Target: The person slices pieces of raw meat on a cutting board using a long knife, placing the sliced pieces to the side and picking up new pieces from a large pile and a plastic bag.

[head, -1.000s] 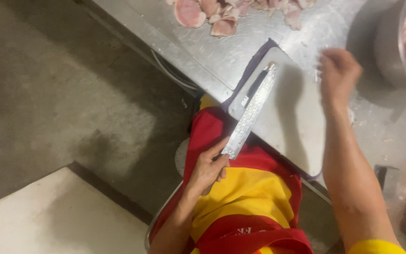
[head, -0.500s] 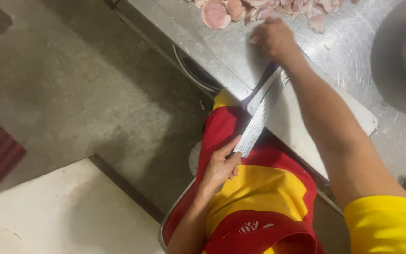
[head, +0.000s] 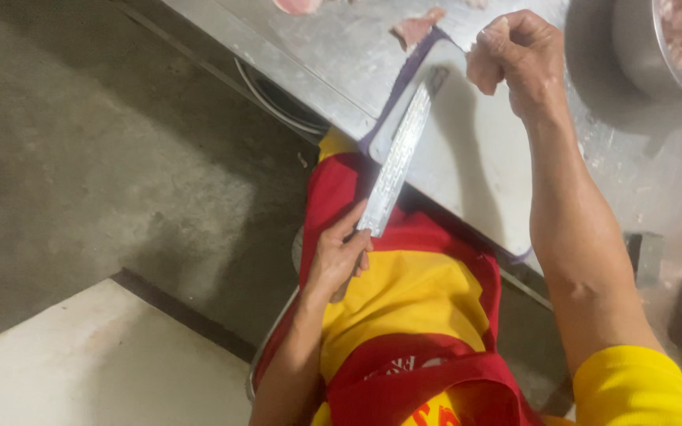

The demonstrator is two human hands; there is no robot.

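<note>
The knife [head: 398,162] handle is buried in the left hand [head: 339,260]. At one o'clock the right hand's [head: 524,59] curled fingers [head: 499,39] cover most of a pale meat piece [head: 483,69]. The metal bowl [head: 633,43] is cut off at the picture's upper right edge.

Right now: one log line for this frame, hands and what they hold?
left hand: grip on knife, blade over cutting board | right hand: grip on meat piece above board | metal table

One long knife [head: 398,158] and one pale cutting board [head: 475,166] lie at the worktop's [head: 333,55] near edge. Three loose meat pieces show: one [head: 485,67] above the board, two [head: 416,28] by the far edge. One metal bowl [head: 641,47] sits at the right.
</note>
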